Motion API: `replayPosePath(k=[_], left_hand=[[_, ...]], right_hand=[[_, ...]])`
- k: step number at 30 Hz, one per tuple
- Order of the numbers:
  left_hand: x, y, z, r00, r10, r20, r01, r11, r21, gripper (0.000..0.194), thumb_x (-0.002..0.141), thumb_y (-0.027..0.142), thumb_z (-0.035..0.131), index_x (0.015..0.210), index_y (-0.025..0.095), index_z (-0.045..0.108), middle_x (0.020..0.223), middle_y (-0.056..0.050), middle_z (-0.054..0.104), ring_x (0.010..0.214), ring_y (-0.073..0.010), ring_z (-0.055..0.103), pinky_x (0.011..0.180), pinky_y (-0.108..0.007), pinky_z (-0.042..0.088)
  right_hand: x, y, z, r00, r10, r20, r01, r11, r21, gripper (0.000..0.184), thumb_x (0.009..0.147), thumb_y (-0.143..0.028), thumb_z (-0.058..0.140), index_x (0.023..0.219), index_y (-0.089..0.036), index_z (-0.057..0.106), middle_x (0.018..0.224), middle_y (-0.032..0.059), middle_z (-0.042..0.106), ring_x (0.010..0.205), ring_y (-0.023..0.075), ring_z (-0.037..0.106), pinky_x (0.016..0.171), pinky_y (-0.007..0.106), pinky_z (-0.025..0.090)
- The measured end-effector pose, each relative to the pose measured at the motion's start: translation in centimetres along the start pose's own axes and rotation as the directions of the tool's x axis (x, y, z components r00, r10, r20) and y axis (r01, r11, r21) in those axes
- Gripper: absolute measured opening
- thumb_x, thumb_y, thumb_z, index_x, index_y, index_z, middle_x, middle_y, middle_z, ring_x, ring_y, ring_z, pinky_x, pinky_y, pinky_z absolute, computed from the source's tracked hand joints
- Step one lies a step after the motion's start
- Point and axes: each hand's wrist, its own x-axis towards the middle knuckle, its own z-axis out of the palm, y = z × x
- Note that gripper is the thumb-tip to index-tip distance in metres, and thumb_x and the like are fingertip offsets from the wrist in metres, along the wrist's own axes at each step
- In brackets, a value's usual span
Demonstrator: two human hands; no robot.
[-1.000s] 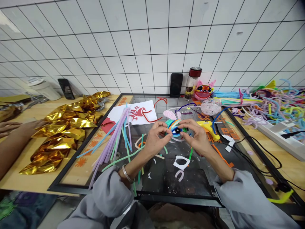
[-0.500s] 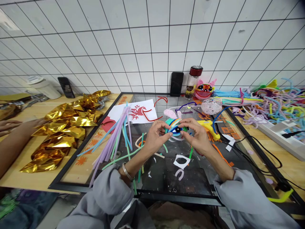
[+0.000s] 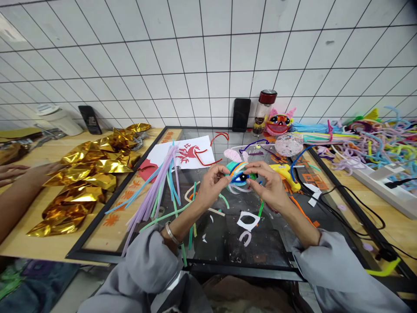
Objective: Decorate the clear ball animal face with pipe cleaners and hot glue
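Note:
Between my hands, above the dark framed board, is a pipe-cleaner animal head [image 3: 237, 168] with green, orange and blue bands, pink ears and a blue-rimmed black eye. My left hand [image 3: 212, 183] pinches its left edge with thumb and fingertips. My right hand [image 3: 267, 184] grips the other side, the thumb by the eye. Below lie a white paper piece with a round hole [image 3: 248, 221] and a curled pale-lilac pipe cleaner [image 3: 245, 238]. A yellow glue gun [image 3: 286, 176] rests right of my right hand.
A bundle of lilac pipe cleaners [image 3: 153, 191] and white paper with a red print [image 3: 203, 150] lie left. At the back stand a phone [image 3: 241, 114], a glass bottle [image 3: 262, 114] and a pink-eared mask [image 3: 280, 122]. A power strip [image 3: 384, 187] is right; another person's arm [image 3: 26, 191] touches gold foil [image 3: 74, 191].
My left thumb and fingers have shifted slightly left and up along the head's edge. My right hand and the head stay nearly in place.

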Motion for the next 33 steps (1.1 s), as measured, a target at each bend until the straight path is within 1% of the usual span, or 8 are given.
replayPosePath(k=[5, 10, 15, 19, 21, 24, 27, 33], left_hand=[[0.2, -0.6, 0.3, 0.999, 0.008, -0.038, -0.008, 1.000, -0.001, 0.029, 0.069, 0.035, 0.078, 0.084, 0.017, 0.061, 0.084, 0.000, 0.052, 0.070, -0.0103, 0.048, 0.061, -0.022, 0.042], [0.2, -0.8, 0.4, 0.997, 0.049, -0.067, -0.047, 0.998, 0.037, 0.027, 0.068, 0.031, 0.080, 0.081, 0.017, 0.061, 0.083, 0.000, 0.053, 0.069, -0.0097, 0.047, 0.061, -0.021, 0.042], [0.0, -0.5, 0.5, 0.995, 0.017, -0.095, -0.008, 0.996, 0.093, 0.026, 0.067, 0.028, 0.078, 0.082, 0.018, 0.060, 0.079, 0.001, 0.052, 0.068, -0.0106, 0.047, 0.062, -0.023, 0.040], [-0.1, -0.8, 0.6, 0.981, -0.001, -0.192, 0.036, 0.983, 0.179, 0.035, 0.063, 0.029, 0.081, 0.090, 0.019, 0.060, 0.094, -0.003, 0.059, 0.089, -0.0165, 0.054, 0.077, -0.028, 0.045], [0.0, -1.2, 0.6, 0.977, -0.052, -0.208, 0.083, 0.986, 0.142, 0.044, 0.062, 0.029, 0.083, 0.098, 0.020, 0.059, 0.106, -0.006, 0.061, 0.104, -0.0207, 0.056, 0.085, -0.031, 0.047], [0.3, -1.8, 0.6, 0.980, -0.131, -0.148, 0.134, 0.991, 0.012, 0.058, 0.062, 0.031, 0.085, 0.112, 0.020, 0.057, 0.120, -0.010, 0.062, 0.116, -0.0243, 0.057, 0.091, -0.034, 0.049], [0.5, -2.2, 0.5, 0.987, -0.153, -0.056, 0.147, 0.985, -0.093, 0.069, 0.062, 0.034, 0.086, 0.122, 0.020, 0.054, 0.129, -0.013, 0.061, 0.119, -0.0248, 0.059, 0.098, -0.036, 0.049], [0.3, -1.8, 0.5, 0.976, -0.217, 0.007, 0.213, 0.950, -0.230, 0.077, 0.062, 0.034, 0.087, 0.129, 0.018, 0.052, 0.139, -0.015, 0.057, 0.129, -0.0312, 0.053, 0.108, -0.043, 0.044]], right_hand=[[0.1, -0.1, 0.0, 1.000, 0.000, -0.001, 0.000, 1.000, -0.002, 0.011, 0.085, -0.027, 0.068, 0.094, -0.024, 0.073, 0.104, 0.0076, 0.068, 0.101, 0.0242, 0.065, 0.091, 0.044, 0.052], [0.1, -0.1, 0.0, 1.000, -0.002, 0.011, 0.002, 1.000, -0.006, 0.011, 0.084, -0.025, 0.068, 0.094, -0.024, 0.073, 0.105, 0.0081, 0.068, 0.102, 0.0246, 0.065, 0.091, 0.044, 0.053], [0.2, -0.2, 0.0, 1.000, -0.019, 0.019, 0.019, 1.000, -0.018, 0.014, 0.084, -0.020, 0.067, 0.095, -0.024, 0.073, 0.105, 0.0082, 0.068, 0.102, 0.0243, 0.066, 0.091, 0.044, 0.053], [0.1, -0.1, 0.0, 1.000, -0.021, 0.008, 0.021, 1.000, -0.019, 0.014, 0.083, -0.018, 0.067, 0.095, -0.024, 0.072, 0.105, 0.0084, 0.068, 0.102, 0.0240, 0.066, 0.091, 0.044, 0.053], [0.1, -0.1, 0.1, 1.000, -0.015, 0.007, 0.015, 1.000, -0.020, 0.014, 0.083, -0.019, 0.067, 0.095, -0.024, 0.072, 0.105, 0.0084, 0.068, 0.102, 0.0240, 0.066, 0.091, 0.044, 0.053], [0.1, -0.3, 0.1, 1.000, -0.017, 0.006, 0.017, 1.000, -0.018, 0.013, 0.084, -0.019, 0.067, 0.095, -0.023, 0.071, 0.105, 0.0086, 0.068, 0.103, 0.0240, 0.066, 0.092, 0.044, 0.053], [0.1, -0.4, 0.2, 1.000, -0.027, 0.001, 0.027, 1.000, -0.016, 0.013, 0.084, -0.019, 0.067, 0.096, -0.023, 0.070, 0.105, 0.0086, 0.069, 0.103, 0.0241, 0.066, 0.093, 0.043, 0.052], [0.0, -0.1, 0.3, 0.999, -0.033, 0.000, 0.033, 0.999, 0.000, 0.014, 0.085, -0.022, 0.067, 0.099, -0.023, 0.071, 0.107, 0.0087, 0.069, 0.105, 0.0243, 0.065, 0.093, 0.043, 0.052]])
